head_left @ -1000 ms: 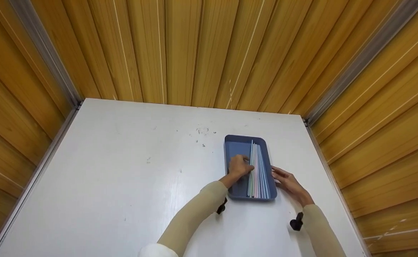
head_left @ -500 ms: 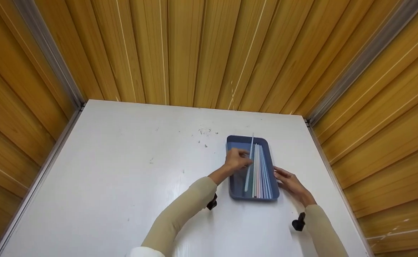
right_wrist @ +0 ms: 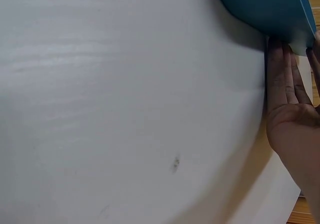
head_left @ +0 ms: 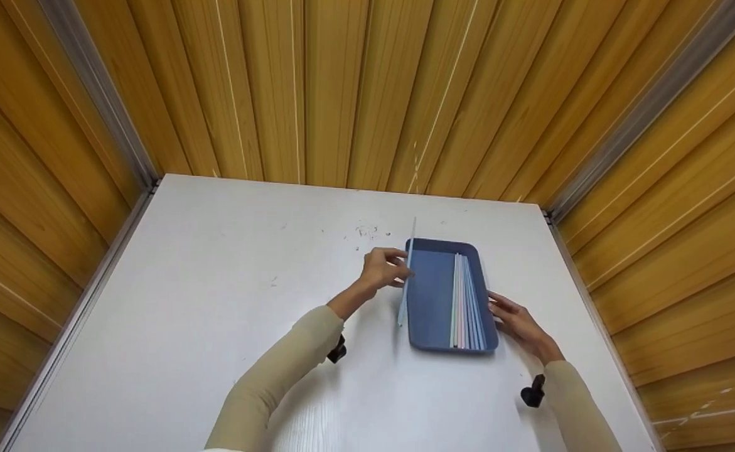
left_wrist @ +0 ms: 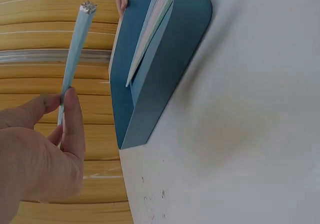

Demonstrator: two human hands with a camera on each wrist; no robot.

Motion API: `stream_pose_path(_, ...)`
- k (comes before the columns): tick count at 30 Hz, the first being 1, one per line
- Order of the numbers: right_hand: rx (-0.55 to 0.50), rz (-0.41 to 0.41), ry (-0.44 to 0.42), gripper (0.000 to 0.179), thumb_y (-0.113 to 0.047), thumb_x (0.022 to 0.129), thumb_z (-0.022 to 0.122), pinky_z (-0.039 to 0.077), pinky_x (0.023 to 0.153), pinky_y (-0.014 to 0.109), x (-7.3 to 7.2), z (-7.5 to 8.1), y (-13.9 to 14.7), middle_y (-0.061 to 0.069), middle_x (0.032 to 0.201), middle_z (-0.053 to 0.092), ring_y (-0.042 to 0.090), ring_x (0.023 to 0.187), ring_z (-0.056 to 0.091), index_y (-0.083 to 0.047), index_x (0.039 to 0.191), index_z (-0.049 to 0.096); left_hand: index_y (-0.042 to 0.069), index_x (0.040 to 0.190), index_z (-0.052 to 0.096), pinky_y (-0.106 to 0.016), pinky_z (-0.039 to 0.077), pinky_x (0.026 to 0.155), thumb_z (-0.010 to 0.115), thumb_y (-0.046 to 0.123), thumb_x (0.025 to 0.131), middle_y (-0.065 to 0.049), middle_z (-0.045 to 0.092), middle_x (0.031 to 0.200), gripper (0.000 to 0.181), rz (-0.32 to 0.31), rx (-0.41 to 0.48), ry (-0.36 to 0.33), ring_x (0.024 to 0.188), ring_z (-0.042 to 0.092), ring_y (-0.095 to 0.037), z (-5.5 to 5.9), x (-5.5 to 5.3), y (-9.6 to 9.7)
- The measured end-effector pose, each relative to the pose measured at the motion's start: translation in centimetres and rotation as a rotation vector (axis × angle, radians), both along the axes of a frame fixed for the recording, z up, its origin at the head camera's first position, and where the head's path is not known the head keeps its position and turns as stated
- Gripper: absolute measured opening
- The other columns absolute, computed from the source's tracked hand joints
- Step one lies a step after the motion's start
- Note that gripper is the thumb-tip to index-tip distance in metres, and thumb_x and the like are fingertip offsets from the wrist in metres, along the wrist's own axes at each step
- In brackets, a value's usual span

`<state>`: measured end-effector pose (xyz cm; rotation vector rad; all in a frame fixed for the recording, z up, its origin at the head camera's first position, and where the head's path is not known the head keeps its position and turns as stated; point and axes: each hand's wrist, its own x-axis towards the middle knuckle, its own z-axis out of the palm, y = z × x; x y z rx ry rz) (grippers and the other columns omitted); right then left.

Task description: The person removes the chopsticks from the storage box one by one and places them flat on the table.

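Note:
My left hand pinches a thin pale blue stick between thumb and fingers, just left of the tray's left rim. The stick's near end looks rough and silvery in the left wrist view. A blue rectangular tray holds several more slim sticks, pale blue, pink and greenish, lying side by side along its right side. My right hand touches the tray's right wall. Extended fingers reach against and partly under that wall in the right wrist view.
The tray stands on a white table with small dark marks near its far part. Wood-patterned panels rise behind the table and at both sides, with grey metal rails at the corners.
My left hand has lifted one pale blue stick from the row and carried it left, past the tray's left rim. The right hand stays against the tray.

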<state>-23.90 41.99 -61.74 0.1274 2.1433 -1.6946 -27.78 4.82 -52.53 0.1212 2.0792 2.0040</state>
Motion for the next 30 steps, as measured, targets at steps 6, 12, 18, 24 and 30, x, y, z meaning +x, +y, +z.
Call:
stream_pose_path(6,0.006,-0.011,-0.015,0.069,-0.032,0.106,0.056,0.037,0.121,0.044,0.0,0.2,0.2,0.024,0.166,0.026,0.039,0.155,0.025,-0.007,0.162,0.024,-0.006,0.128,0.065,-0.034,0.064,0.068,0.074,-0.009,0.082,-0.013,0.071,0.09,0.047,0.053,0.021,0.008,0.077,0.077,-0.026,-0.6,-0.7,-3.1)
stream_pose_path(12,0.007,-0.009,-0.018,0.07,-0.033,0.105,0.057,0.033,0.123,0.049,0.0,0.3,-0.1,0.026,0.166,0.024,0.04,0.155,0.024,-0.006,0.161,0.025,-0.004,0.129,0.066,-0.035,0.064,0.069,0.075,-0.008,0.082,-0.011,0.071,0.091,0.047,0.112,0.003,0.0,0.083,0.078,-0.03,-0.9,-0.9,-6.1)
stream_pose_path(18,0.035,-0.053,-0.026,0.072,-0.036,0.104,0.06,0.038,0.12,0.044,-0.3,0.6,-0.8,0.023,0.165,0.029,0.034,0.151,0.036,-0.005,0.16,0.029,-0.003,0.13,0.066,-0.034,0.064,0.071,0.075,-0.007,0.083,-0.012,0.071,0.095,0.048,0.139,0.004,-0.005,0.083,0.077,-0.027,-1.4,-0.9,-8.4)
stream_pose_path(24,0.054,-0.12,0.001,0.069,-0.037,0.104,0.058,0.052,0.102,0.025,-0.4,0.6,-1.4,0.021,0.158,0.043,0.009,0.123,0.059,-0.005,0.159,0.032,-0.004,0.13,0.066,-0.036,0.064,0.07,0.075,-0.005,0.083,-0.014,0.072,0.096,0.048,0.178,0.005,-0.004,0.078,0.076,-0.023,-2.2,-0.9,-10.4)
stream_pose_path(30,0.087,-0.191,0.085,0.063,-0.037,0.105,0.056,0.054,0.089,0.016,-0.4,0.2,-1.9,0.02,0.154,0.049,-0.003,0.105,0.062,-0.005,0.156,0.039,-0.004,0.13,0.066,-0.034,0.064,0.069,0.076,-0.007,0.082,-0.011,0.071,0.092,0.049,0.235,-0.002,-0.037,0.083,0.077,-0.03,-3.1,-0.9,-10.9)
